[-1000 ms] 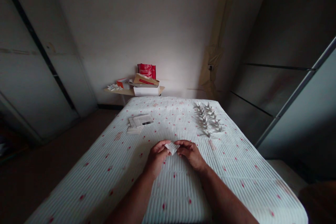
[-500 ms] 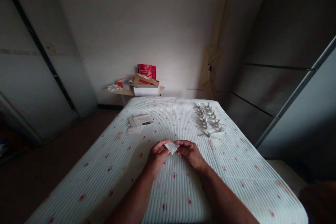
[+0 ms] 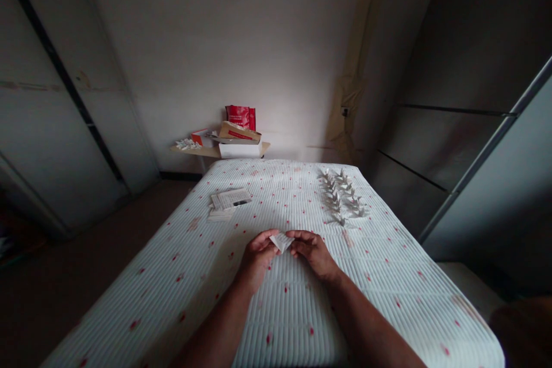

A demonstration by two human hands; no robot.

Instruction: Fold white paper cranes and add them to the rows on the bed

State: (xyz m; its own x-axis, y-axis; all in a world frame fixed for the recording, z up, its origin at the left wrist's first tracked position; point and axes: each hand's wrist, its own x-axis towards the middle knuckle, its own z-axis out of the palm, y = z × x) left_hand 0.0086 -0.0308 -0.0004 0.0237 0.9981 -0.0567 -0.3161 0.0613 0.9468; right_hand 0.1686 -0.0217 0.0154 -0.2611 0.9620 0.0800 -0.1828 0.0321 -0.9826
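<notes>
A small folded piece of printed paper (image 3: 282, 241) is held between both hands, just above the striped bedcover. My left hand (image 3: 259, 256) pinches its left corner between thumb and fingers. On the opposite side my right hand (image 3: 314, 252) has its thumb and fingers closed on the right edge. Several folded paper figures (image 3: 334, 198) with pointed tips stand in two rows at the right far part of the bed. To the left lies a stack of printed paper sheets (image 3: 230, 199).
The bed has a white striped cover with red spots (image 3: 284, 310). Beyond its far left corner, a small shelf (image 3: 207, 151) bears a white box (image 3: 239, 150), a red bag (image 3: 240, 116) and white bits. Cabinets flank both sides.
</notes>
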